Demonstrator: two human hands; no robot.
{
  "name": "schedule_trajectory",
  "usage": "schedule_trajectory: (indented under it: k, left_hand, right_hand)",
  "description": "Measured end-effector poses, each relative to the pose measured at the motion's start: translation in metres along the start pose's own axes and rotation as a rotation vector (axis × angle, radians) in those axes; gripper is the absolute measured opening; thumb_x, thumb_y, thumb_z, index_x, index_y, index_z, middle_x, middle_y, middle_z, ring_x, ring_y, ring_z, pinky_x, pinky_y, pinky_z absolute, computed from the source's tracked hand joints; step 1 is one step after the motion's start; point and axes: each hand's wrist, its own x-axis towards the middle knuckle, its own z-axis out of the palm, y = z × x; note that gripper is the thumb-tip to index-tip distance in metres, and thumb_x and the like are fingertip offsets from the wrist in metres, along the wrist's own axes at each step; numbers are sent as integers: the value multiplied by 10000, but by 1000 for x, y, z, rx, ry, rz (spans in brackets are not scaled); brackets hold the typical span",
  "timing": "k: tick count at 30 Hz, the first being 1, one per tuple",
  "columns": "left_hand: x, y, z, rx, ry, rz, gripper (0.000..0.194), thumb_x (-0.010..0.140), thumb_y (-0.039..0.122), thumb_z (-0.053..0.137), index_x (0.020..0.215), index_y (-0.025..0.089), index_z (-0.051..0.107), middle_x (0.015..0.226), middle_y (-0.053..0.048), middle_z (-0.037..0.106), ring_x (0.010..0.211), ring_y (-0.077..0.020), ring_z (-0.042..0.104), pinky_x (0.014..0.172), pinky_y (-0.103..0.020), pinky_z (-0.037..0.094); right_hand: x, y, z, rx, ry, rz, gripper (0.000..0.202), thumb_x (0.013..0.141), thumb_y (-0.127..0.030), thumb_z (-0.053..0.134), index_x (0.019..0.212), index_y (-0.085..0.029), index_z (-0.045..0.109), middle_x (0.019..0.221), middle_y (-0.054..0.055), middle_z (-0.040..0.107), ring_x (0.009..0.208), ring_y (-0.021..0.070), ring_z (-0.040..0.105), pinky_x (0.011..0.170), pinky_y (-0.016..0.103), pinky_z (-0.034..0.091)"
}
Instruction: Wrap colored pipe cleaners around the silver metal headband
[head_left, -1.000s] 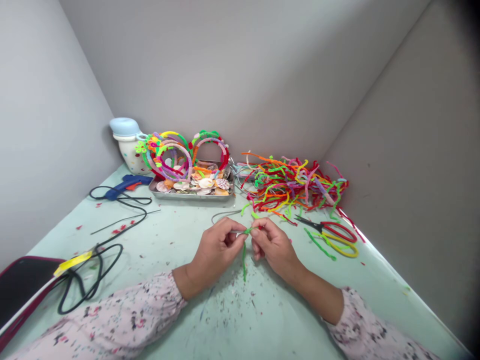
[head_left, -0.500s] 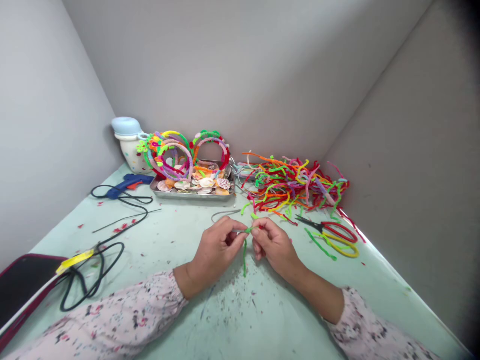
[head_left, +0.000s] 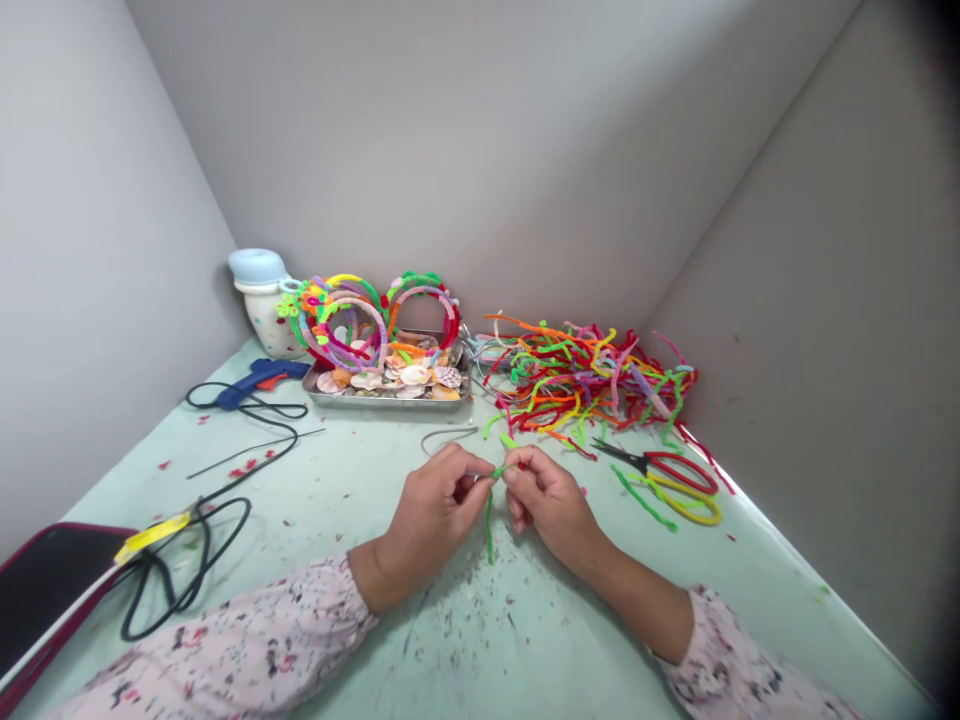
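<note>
A green pipe cleaner (head_left: 490, 525) is pinched between the fingertips of both hands above the middle of the table. One end of it hangs straight down between them. My left hand (head_left: 442, 505) is closed on it, thumb against forefinger, along with what seems to be a thin grey wire, mostly covered by the fingers. Close beside it, my right hand (head_left: 551, 500) is closed on the same green pipe cleaner, its other fingers curled. A lighter green tip (head_left: 508, 441) shows just behind the right fingers. A grey wire loop (head_left: 448, 434) lies behind the left hand.
Scissors (head_left: 667, 475) with red and yellow handles lie at right, before a pile of coloured pipe cleaners (head_left: 592, 375). A metal tray (head_left: 390, 402) holds shells, with wrapped headbands (head_left: 424, 285) on it. At left are a blue glue gun (head_left: 259, 382), cord (head_left: 244, 495), lidded cup (head_left: 266, 305) and dark tablet-like object (head_left: 60, 570).
The view has tilted slightly, so everything sits a little lower. Both hands keep their pinch on the green pipe cleaner with hardly any movement.
</note>
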Motion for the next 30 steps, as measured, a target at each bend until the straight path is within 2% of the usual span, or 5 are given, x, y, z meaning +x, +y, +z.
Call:
schedule_trajectory:
  k: [5,17,22,30]
  left_hand:
    - [0,0,1,-10,4,-15,79,824,183,571,891,183,611,706,19,511,596,-85,480,569,-197,388]
    - [0,-2,2,-28,64,34,35,796,140,590,808,172,600,673,24,513,577,-76,484,541,-186,386]
    - [-2,-1,1,-36,54,43,32,810,150,580,818,175,598,681,19,509,605,-86,495,562,-196,394]
    - [-1,2,3,-120,38,-79,146,818,194,571,954,186,520,829,10,520,543,-60,464,522,-198,398]
  right_hand:
    - [0,0,0,9,3,2,205,871,-415,521,859,-213,488,496,-92,483,392,73,465,411,182,387]
    - [0,3,0,1,-8,3,204,870,-409,532,861,-209,496,500,-92,498,390,67,469,403,173,386]
    - [1,2,0,1,-12,-9,197,873,-399,533,852,-208,491,493,-94,495,391,66,470,409,174,385]
    - [-1,-4,-1,14,33,-41,205,879,-403,522,858,-205,474,513,-89,495,413,68,473,434,185,393]
